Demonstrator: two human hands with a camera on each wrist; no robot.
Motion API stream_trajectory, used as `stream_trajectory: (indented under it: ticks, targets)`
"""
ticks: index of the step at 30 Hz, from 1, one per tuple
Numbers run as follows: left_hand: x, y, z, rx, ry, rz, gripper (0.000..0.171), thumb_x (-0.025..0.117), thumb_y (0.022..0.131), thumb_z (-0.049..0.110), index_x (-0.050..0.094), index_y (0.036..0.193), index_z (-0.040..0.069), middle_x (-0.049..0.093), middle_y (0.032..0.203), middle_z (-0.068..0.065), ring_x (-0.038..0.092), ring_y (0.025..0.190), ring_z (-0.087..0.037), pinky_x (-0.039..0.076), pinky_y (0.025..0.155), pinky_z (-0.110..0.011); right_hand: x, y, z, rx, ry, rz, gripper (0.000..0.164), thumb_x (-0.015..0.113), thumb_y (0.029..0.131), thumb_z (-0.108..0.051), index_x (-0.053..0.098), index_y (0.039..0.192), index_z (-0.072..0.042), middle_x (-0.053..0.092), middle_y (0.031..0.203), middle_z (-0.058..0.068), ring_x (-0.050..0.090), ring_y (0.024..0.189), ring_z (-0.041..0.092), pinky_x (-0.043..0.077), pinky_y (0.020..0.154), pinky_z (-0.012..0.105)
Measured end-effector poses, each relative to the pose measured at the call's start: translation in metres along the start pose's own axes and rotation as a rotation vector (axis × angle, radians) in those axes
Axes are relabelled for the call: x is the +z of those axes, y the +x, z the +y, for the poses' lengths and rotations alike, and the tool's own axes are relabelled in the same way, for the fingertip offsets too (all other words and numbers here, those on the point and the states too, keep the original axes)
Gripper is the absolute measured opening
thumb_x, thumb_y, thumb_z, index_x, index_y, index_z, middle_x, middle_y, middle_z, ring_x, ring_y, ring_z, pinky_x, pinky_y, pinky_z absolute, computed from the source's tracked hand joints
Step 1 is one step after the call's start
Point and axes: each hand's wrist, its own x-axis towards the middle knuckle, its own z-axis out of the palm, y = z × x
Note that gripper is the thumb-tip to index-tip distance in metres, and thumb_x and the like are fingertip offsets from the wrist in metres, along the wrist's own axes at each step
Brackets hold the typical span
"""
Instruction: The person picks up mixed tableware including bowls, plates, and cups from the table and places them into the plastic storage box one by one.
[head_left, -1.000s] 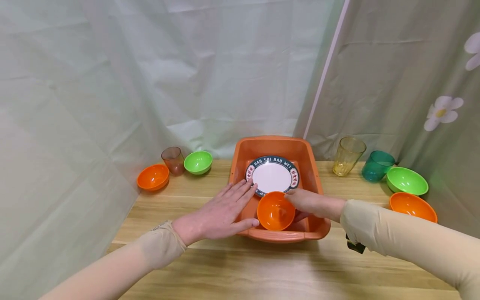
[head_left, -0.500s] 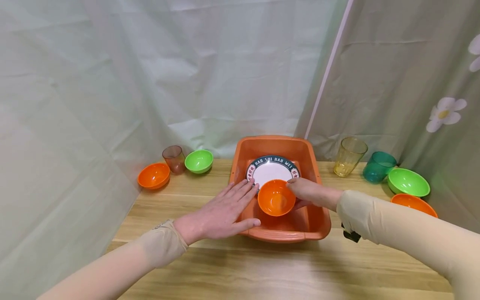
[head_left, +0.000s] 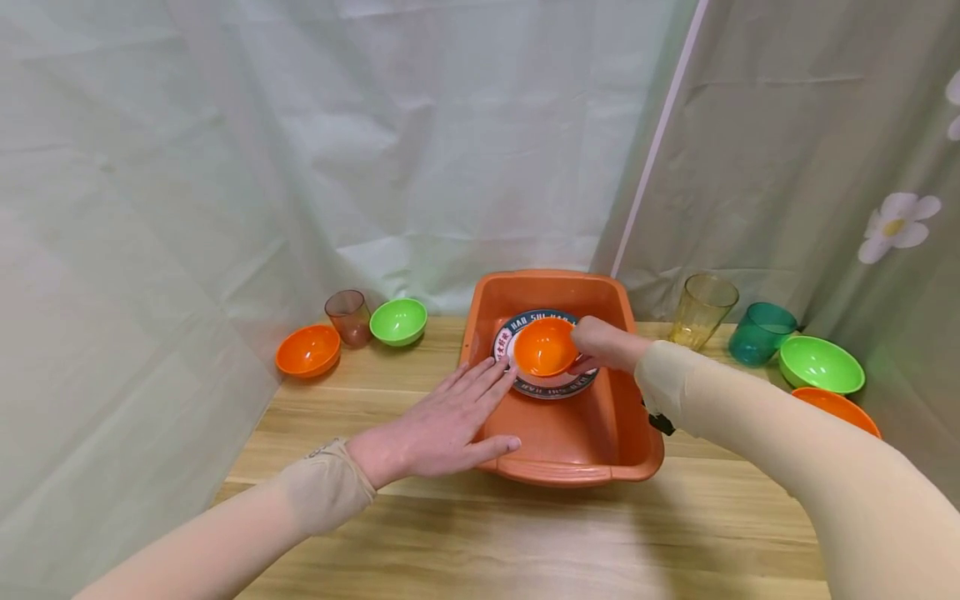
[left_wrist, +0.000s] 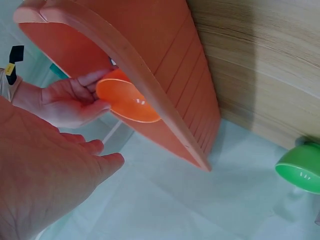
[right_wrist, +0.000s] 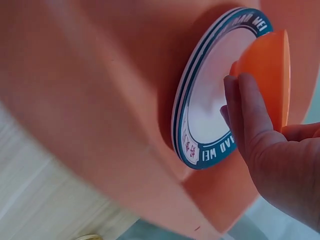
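Note:
My right hand (head_left: pixel 604 343) grips an orange bowl (head_left: pixel 545 348) by its side, thumb at the rim and fingers under the outer wall. In the right wrist view the bowl (right_wrist: pixel 267 70) hangs close over a white plate (right_wrist: pixel 210 95) with a dark lettered border; a second plate edge shows beneath it. The plates lie toward the back of an orange plastic basin (head_left: pixel 570 472). My left hand (head_left: pixel 442 421) is spread flat over the basin's left rim and holds nothing. From the left wrist, its fingers (left_wrist: pixel 107 165) appear straight, apart from the bowl.
On the left of the wooden table stand an orange bowl (head_left: pixel 308 351), a brownish tumbler (head_left: pixel 348 318) and a green bowl (head_left: pixel 398 322). At right are a yellow tumbler (head_left: pixel 702 312), a teal cup (head_left: pixel 761 335), a green bowl (head_left: pixel 821 364) and an orange bowl (head_left: pixel 838 409). Curtains (head_left: pixel 450 142) hang behind.
My right hand has raised the orange bowl from the front of the basin and carried it back over the plate. The left hand has stayed in place.

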Motion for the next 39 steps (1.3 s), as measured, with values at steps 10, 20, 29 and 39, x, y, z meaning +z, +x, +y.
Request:
stream_trajectory:
  ticks: [10,20,29,39]
  targets:
    - [0.000,-0.004,-0.001,-0.025,-0.013,-0.009,0.093,0.020,0.098,0.078,0.000,0.165,0.017,-0.006,0.171,0.002,-0.006,0.156,-0.018,0.005,0.125,-0.047,0.050,-0.076,-0.077,0.125,-0.088,0.123,0.052,0.034,0.099,0.008,0.025,0.150,0.016,0.039,0.142,0.031,0.056,0.115,0.043,0.051,0.101,0.049]
    - [0.001,-0.002,-0.002,-0.012,-0.013,-0.012,0.093,0.020,0.099,0.077,0.001,0.165,0.016,-0.002,0.171,-0.002,-0.003,0.157,-0.020,0.006,0.125,-0.048,0.041,-0.071,-0.070,0.137,-0.034,0.067,0.054,0.032,0.112,-0.015,0.016,0.158,0.008,0.025,0.160,0.027,0.040,0.137,0.045,0.045,0.107,0.053]
    - [0.003,-0.002,-0.004,-0.023,-0.015,-0.008,0.094,0.021,0.098,0.078,0.001,0.165,0.016,-0.003,0.171,-0.004,0.000,0.157,-0.025,0.006,0.125,-0.049,0.034,-0.098,-0.076,0.031,-0.329,0.060,0.067,0.036,0.112,-0.033,0.013,0.160,0.009,0.016,0.166,0.026,0.024,0.148,0.043,0.026,0.120,0.054]
    - [0.002,0.003,-0.008,-0.032,0.000,0.018,0.092,0.022,0.100,0.076,0.003,0.165,0.014,-0.002,0.171,-0.006,-0.001,0.157,-0.026,0.006,0.125,-0.051,0.037,-0.164,-0.063,-0.367,-0.969,0.181,0.076,0.050,0.107,-0.045,0.025,0.160,0.002,0.026,0.163,0.028,0.021,0.150,0.048,0.019,0.120,0.060]
